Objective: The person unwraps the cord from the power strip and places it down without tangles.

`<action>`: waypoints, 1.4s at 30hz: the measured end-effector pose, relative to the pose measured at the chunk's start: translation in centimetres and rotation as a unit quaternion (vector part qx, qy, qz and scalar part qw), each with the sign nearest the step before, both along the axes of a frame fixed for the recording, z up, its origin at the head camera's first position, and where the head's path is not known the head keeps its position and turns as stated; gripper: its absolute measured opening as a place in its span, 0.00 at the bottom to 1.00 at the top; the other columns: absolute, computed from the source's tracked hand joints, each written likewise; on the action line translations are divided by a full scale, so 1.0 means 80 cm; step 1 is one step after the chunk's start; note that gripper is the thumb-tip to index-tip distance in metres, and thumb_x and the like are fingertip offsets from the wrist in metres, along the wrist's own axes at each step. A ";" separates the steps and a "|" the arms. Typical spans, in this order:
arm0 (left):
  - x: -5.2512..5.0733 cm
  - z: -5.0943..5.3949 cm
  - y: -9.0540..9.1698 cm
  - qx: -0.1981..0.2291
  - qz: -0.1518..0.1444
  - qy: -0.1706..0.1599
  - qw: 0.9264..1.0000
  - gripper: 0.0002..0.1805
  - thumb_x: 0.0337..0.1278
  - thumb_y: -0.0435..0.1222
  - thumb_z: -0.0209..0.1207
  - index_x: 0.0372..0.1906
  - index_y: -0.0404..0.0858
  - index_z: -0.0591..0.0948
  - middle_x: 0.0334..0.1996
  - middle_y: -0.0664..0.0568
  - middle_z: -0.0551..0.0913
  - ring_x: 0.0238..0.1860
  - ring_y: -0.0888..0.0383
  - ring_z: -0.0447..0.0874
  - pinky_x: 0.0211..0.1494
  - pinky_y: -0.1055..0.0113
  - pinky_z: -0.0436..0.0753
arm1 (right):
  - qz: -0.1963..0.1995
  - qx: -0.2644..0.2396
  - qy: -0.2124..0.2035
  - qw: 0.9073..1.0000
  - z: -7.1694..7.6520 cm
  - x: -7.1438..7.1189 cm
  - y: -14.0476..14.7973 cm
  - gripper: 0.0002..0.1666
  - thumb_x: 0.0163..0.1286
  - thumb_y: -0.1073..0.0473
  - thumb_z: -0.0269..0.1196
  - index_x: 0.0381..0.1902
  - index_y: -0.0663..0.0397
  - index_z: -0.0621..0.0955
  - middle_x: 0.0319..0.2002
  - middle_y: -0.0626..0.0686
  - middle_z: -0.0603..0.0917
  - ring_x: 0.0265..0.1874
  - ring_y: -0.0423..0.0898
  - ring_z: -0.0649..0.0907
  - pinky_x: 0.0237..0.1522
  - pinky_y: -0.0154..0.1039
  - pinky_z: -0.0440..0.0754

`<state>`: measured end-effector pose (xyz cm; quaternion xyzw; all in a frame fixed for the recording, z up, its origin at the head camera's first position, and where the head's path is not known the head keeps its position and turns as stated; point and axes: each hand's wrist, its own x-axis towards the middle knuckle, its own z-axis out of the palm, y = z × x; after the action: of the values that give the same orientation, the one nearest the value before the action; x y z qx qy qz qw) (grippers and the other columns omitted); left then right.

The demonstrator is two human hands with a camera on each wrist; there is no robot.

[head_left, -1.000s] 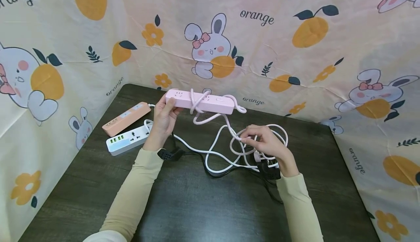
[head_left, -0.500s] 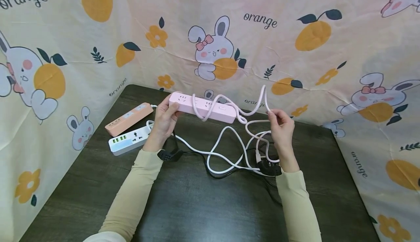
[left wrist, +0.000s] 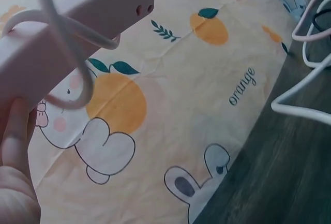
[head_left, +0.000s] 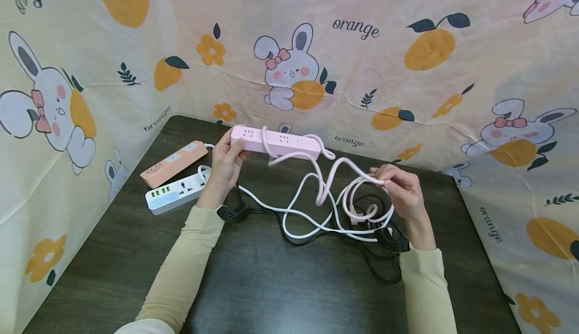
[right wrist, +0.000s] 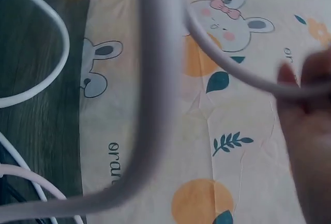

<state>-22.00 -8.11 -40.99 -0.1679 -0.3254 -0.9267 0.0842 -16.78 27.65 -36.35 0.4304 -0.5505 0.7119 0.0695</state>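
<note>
My left hand (head_left: 227, 163) grips the left end of a pink power strip (head_left: 298, 146), thumb on the front face, and holds it above the table. In the left wrist view the strip (left wrist: 108, 6) runs across the upper left with a cord loop hanging round it. The pink power cord (head_left: 320, 198) wraps once about the strip's middle, then dips and rises toward the right. There my right hand (head_left: 404, 190) pinches it between thumb and fingers. Below that hand, more pink cord lies coiled beside a pink plug (head_left: 355, 219). The cord (right wrist: 155, 79) looms blurred in the right wrist view.
An orange power strip (head_left: 174, 163) and a white power strip (head_left: 176, 195) lie at the left on the dark table (head_left: 280, 294). A white cable (head_left: 271, 206) crosses toward the right, overlapping black cable. A printed cloth (head_left: 362, 72) hangs behind the table.
My right hand lifted the pink cord, then moved right and lower with it. One cord turn over the strip has loosened into a hanging bend. The left hand keeps its grip, almost still.
</note>
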 end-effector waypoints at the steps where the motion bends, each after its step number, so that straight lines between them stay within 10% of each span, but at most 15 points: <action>1: 0.000 0.001 0.001 0.004 0.002 0.001 1.000 0.18 0.49 0.34 0.67 0.47 0.37 0.79 0.40 0.48 0.79 0.37 0.59 0.81 0.38 0.73 0.81 | 0.014 0.041 0.004 0.999 0.000 0.001 -0.001 0.11 0.60 0.81 0.48 0.31 0.75 0.78 0.31 0.57 0.80 0.38 0.49 0.78 0.58 0.46 0.68; 5: 0.000 0.006 0.002 0.023 -0.001 0.005 1.000 0.19 0.47 0.36 0.68 0.47 0.37 0.79 0.41 0.48 0.78 0.38 0.59 0.81 0.41 0.72 0.81 | 0.006 0.213 0.003 0.977 -0.001 0.004 -0.012 0.15 0.56 0.84 0.51 0.31 0.68 0.80 0.29 0.52 0.79 0.35 0.44 0.78 0.56 0.38 0.71; 12: 0.003 0.014 0.004 0.032 -0.003 0.000 0.999 0.24 0.44 0.36 0.70 0.49 0.33 0.77 0.41 0.47 0.79 0.37 0.58 0.83 0.39 0.72 0.82 | -0.058 0.441 0.019 0.896 -0.021 0.005 -0.046 0.10 0.61 0.72 0.62 0.30 0.51 0.83 0.28 0.46 0.79 0.26 0.39 0.75 0.35 0.34 0.76; 28: 0.005 0.022 0.011 0.039 -0.005 0.003 0.999 0.24 0.41 0.36 0.71 0.47 0.35 0.79 0.40 0.47 0.79 0.37 0.58 0.83 0.39 0.71 0.82 | -0.111 0.570 0.040 0.813 -0.078 -0.013 -0.070 0.02 0.57 0.66 0.67 0.26 0.55 0.85 0.32 0.49 0.84 0.32 0.42 0.80 0.34 0.38 0.78; 33: 0.006 0.023 0.014 0.040 -0.004 0.002 0.999 0.24 0.39 0.37 0.71 0.46 0.35 0.79 0.39 0.47 0.79 0.36 0.59 0.82 0.38 0.72 0.82 | -0.090 0.534 0.017 0.841 -0.086 -0.023 -0.065 0.03 0.59 0.61 0.67 0.32 0.55 0.85 0.32 0.47 0.83 0.31 0.39 0.80 0.33 0.35 0.77; 42: 0.010 0.024 0.019 0.025 0.002 -0.001 1.000 0.26 0.36 0.39 0.73 0.46 0.36 0.79 0.39 0.47 0.79 0.35 0.59 0.82 0.36 0.73 0.81 | -0.129 0.441 -0.060 0.886 -0.040 -0.020 -0.113 0.19 0.63 0.67 0.62 0.51 0.70 0.77 0.48 0.64 0.80 0.48 0.57 0.80 0.52 0.49 0.76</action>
<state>-21.24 -6.57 -39.07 -0.1637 -0.3022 -0.9348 0.0899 -18.34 18.61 -39.52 0.2983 -0.8616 0.4046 -0.0699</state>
